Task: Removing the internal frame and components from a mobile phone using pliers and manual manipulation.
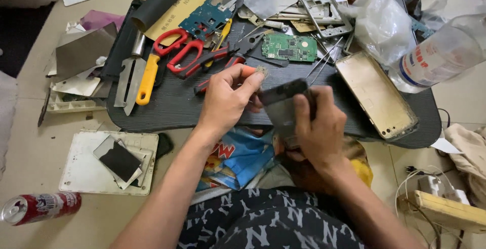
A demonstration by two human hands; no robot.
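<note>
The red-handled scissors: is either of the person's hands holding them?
No: the red-handled scissors lie untouched on the dark tray, beyond both hands.

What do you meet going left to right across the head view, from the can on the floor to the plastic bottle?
Red drink can → yellow-handled knife → red scissors → left hand → right hand → gold phone back cover → clear plastic bottle.

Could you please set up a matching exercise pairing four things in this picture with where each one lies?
Things:
1. scissors
2. drink can
3. gold phone shell
4. green circuit board

Places:
A. floor, bottom left corner
B. black tray, right part
C. tray, left of middle
D. tray, beyond the hands

Pairs: 1-C, 2-A, 3-B, 4-D
</note>
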